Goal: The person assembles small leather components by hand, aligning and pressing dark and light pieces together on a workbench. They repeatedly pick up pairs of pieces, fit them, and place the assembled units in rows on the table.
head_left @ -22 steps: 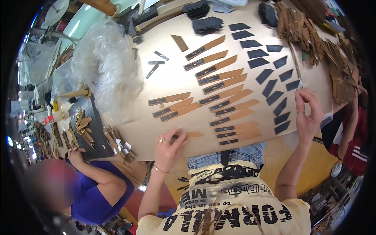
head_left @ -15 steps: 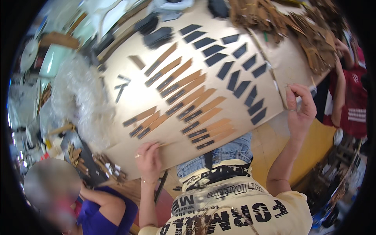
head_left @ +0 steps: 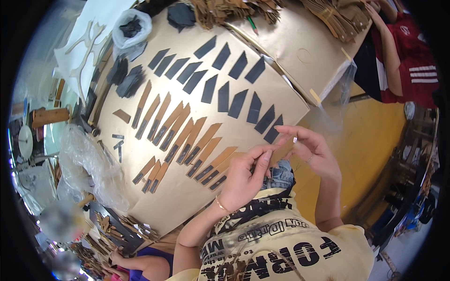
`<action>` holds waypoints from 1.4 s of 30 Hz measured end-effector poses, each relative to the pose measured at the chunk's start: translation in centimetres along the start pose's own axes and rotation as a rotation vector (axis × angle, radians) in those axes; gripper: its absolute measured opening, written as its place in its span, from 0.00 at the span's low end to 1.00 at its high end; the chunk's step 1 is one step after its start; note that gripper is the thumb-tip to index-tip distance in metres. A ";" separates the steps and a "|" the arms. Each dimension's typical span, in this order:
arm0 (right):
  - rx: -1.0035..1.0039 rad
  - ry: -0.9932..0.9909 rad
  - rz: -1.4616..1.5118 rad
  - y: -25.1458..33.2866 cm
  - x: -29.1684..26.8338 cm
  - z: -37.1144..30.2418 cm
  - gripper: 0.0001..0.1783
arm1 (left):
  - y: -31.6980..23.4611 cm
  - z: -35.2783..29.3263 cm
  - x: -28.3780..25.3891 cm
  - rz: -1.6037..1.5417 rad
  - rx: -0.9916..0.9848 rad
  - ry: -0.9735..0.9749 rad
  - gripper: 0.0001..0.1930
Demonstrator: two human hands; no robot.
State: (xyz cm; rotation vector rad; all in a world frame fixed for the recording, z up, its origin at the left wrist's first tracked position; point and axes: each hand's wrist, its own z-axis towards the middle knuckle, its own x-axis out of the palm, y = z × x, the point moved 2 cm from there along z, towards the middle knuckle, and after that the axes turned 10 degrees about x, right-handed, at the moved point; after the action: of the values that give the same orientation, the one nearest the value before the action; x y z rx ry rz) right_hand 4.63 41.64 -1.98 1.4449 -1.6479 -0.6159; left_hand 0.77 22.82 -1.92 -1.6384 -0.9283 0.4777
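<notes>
My two hands meet at the front right edge of the table (head_left: 159, 210). With its thumb pressed on top, my left hand (head_left: 243, 180) is closed on the near end of a flat brown strip (head_left: 281, 151), leather-like in look. My right hand (head_left: 321, 157) holds the far end between thumb and fingers, where a small white piece (head_left: 295, 140) shows. On the table lie rows of brown strips with dark ends (head_left: 176, 124), some overlapping. Beyond them, black slant-ended pieces (head_left: 238, 103) are spread out in rows.
Bundles of brown pieces (head_left: 335, 18) are heaped along the far side, near a green pencil (head_left: 253, 24). Crumpled clear plastic (head_left: 86, 164) and a white bag (head_left: 132, 30) are at the left. A person in a red top (head_left: 408, 61) stands at the right.
My hands, apart before at either side of the table's front, have come together with the brown strip between them. The view has turned, so the table appears rotated.
</notes>
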 end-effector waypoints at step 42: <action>-0.206 0.141 -0.346 1.4 -3.7 1.7 0.10 | 2.1 -2.7 -0.8 0.505 0.510 -0.348 0.12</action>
State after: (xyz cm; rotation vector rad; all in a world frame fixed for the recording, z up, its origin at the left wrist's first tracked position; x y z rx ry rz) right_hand 2.41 45.28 -2.76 1.5926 -1.1966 -0.8296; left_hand 2.93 20.34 -3.32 -1.3208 -0.5561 1.2682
